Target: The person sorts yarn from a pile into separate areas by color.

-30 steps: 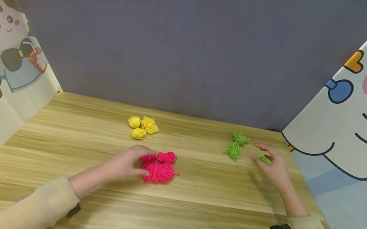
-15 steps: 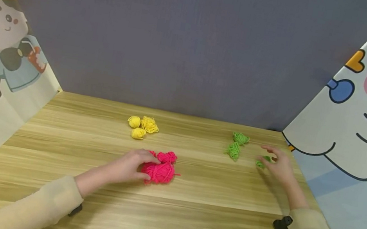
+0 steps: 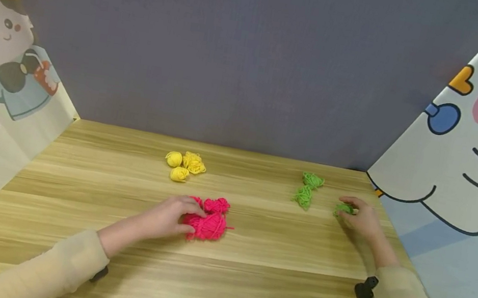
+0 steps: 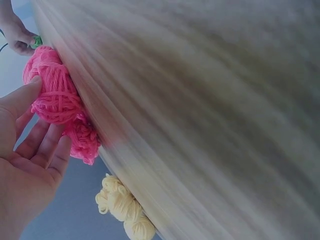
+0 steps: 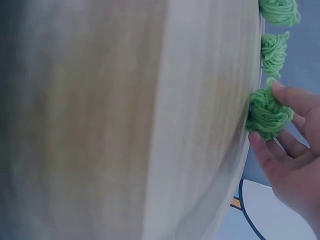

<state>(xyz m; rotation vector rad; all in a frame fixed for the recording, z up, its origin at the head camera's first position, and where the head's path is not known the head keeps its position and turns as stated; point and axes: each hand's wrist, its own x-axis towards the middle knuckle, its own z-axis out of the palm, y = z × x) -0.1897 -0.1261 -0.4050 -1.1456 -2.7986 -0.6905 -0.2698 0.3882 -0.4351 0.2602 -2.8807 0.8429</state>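
My left hand (image 3: pixel 168 217) holds the large pink ball of yarn (image 3: pixel 212 226) from its left side. In the left wrist view the thumb lies on the pink ball, with the other fingers curved behind and beside it. Smaller pink yarn clumps (image 3: pixel 217 205) touch its far side, partly hidden by the fingers. Over on the right, my right hand (image 3: pixel 365 221) pinches a small green ball of yarn (image 5: pixel 268 115) between thumb and fingers, low at the table surface. Two more green yarn balls (image 3: pixel 304 197) lie together just left of it.
Three yellow yarn balls (image 3: pixel 179 174) sit grouped behind the pink ones. A wooden table (image 3: pixel 236 293) runs back to a grey panel (image 3: pixel 242 67). Cartoon-printed panels stand at the left (image 3: pixel 7 83) and right (image 3: pixel 441 163).
My right hand first drew slightly right, then lowered and closed its fingers on the green ball. The left hand moved a little right and tightened around the pink ball.
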